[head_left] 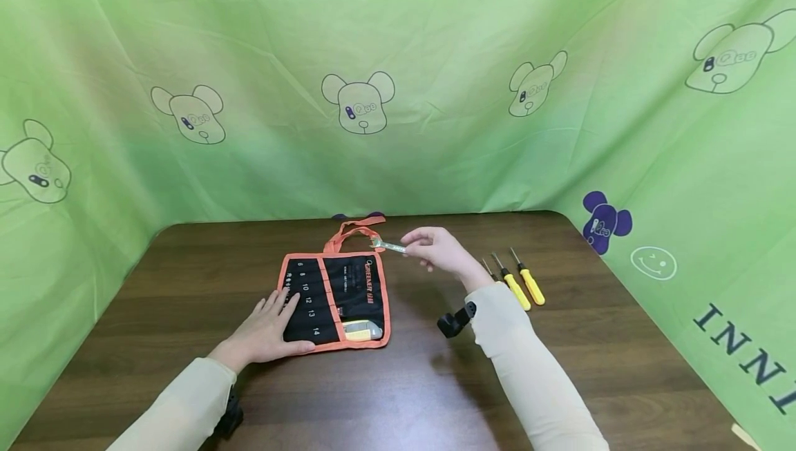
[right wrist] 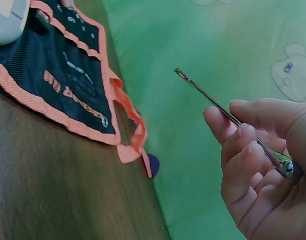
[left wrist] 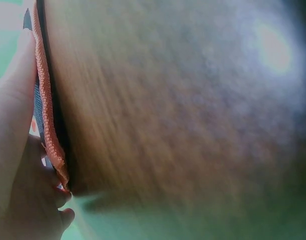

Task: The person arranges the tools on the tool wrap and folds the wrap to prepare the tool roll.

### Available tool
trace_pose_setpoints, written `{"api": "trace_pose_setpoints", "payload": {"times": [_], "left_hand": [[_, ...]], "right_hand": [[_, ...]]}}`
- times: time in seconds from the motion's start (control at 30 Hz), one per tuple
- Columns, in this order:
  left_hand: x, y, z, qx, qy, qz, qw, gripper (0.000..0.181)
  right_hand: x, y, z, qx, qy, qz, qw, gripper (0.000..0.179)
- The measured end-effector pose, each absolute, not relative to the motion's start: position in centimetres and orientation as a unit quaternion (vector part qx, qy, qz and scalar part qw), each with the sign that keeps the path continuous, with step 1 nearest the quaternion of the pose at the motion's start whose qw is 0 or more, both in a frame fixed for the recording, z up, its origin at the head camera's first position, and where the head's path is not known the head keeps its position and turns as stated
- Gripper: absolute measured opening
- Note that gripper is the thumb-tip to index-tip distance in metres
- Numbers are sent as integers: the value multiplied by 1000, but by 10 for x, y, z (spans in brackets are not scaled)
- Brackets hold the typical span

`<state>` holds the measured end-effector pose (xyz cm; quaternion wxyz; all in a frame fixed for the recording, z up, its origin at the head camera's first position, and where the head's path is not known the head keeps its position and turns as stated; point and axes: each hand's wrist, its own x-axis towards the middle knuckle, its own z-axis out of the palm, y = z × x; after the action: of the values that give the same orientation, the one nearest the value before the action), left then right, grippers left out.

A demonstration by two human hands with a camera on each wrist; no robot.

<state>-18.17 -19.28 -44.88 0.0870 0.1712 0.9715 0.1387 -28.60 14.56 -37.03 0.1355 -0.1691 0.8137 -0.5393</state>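
A black tool pouch (head_left: 354,292) with orange trim and numbered pockets lies spread on the table. My left hand (head_left: 269,330) rests flat over its lower left corner, fingers spread on the fabric and thumb along the near edge. In the left wrist view the orange trim (left wrist: 49,115) runs beside the thumb. Above the table, past the pouch's upper right corner, my right hand (head_left: 440,252) pinches a small silver wrench (head_left: 392,247) between thumb and fingers. The wrench (right wrist: 213,100) appears edge-on in the right wrist view, one end reaching out beyond the fingertips.
A grey and yellow item (head_left: 363,331) sits in the pouch's lower right pocket. Orange tie straps (head_left: 348,232) trail off the far edge. Several screwdrivers with yellow handles (head_left: 532,288) lie right of the right forearm. A green printed curtain (head_left: 398,168) hangs behind the table.
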Motion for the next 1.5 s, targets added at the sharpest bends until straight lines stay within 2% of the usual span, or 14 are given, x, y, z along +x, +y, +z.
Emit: {"api": "trace_pose_setpoints", "payload": {"times": [0.57,1.0,1.17,1.37,1.5], "left_hand": [[-182,-193,-448,168,969,156,93,105],[-182,-193,-449,170,969,158,89,105],[-182,-193,-449,170,968,158,90,105],[-182,-194,-448,171,968,158,93,105],[-182,-194,-448,170,968,159,94,105]], "right_hand": [[-285,116,-395,-230,813,-498,196,23],[-282,96,-419,-207,820,-477,241,17],[-283,93,-424,-214,829,-459,238,14],[-286,86,-425,-294,830,-422,216,12],[-288,83,-424,-319,829,-404,217,17]]}}
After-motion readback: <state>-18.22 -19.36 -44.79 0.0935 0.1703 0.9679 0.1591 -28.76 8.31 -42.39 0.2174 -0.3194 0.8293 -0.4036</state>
